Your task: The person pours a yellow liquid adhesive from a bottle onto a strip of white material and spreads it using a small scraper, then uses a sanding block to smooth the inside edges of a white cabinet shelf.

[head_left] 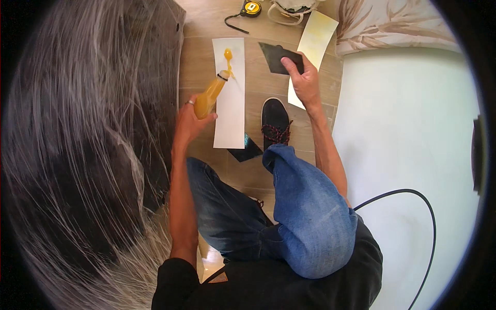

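Observation:
My left hand (pixel 192 120) is wrapped round a clear bottle of yellow-orange liquid (pixel 207 100). The bottle tilts with its dark-ringed neck over a long white strip (pixel 229 116) on the floor. Near the strip's far end lies a small orange-yellow puddle (pixel 228 53), with a trail of it running back toward the bottle's mouth. In my right hand (pixel 303 81) is a thin dark flat plate with angled edges (pixel 280 59), gripped between thumb and fingers. It is held up to the right of the white strip, apart from it.
A second strip, tinted yellow (pixel 320 33), lies beyond my right hand. A yellow-black tape measure (pixel 251 9) and a pale bag (pixel 289 14) sit at the far side. Plastic-wrapped furniture (pixel 77 129) borders the left. A dark flat piece (pixel 249 150) pokes from under the strip.

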Action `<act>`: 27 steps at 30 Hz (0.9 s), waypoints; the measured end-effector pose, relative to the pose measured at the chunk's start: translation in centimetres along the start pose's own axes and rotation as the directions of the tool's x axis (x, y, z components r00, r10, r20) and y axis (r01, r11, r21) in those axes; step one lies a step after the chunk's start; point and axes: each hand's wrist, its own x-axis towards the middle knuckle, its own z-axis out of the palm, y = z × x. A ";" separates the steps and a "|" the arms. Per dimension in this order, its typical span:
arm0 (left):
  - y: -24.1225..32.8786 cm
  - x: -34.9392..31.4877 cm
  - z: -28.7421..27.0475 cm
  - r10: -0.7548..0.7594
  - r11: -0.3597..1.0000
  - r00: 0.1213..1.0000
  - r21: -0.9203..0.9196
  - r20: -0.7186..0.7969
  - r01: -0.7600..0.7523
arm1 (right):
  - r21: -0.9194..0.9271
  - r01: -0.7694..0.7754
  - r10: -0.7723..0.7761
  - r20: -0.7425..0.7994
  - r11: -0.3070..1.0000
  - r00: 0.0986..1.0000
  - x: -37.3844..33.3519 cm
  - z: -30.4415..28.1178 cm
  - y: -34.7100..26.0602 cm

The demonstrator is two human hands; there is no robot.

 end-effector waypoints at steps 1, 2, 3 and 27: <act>-0.2 -0.4 0.3 -0.003 1.000 1.000 0.017 -0.005 0.003 | -0.066 0.007 -0.005 0.039 0.998 0.999 -0.2 0.1 -0.2; -0.4 -0.9 0.6 -0.005 0.999 1.000 0.033 -0.011 0.005 | -0.105 0.038 -0.030 0.082 0.994 0.996 -0.3 0.2 -0.4; -0.8 -1.5 0.7 -0.016 0.999 1.000 0.049 -0.021 0.017 | -0.138 0.070 -0.051 0.134 0.988 0.990 -0.5 0.7 -1.1; 0.7 2.2 -0.4 0.000 0.839 0.935 -0.509 -0.354 -0.193 | -0.503 0.502 -0.208 0.530 0.703 0.822 -2.7 5.2 0.9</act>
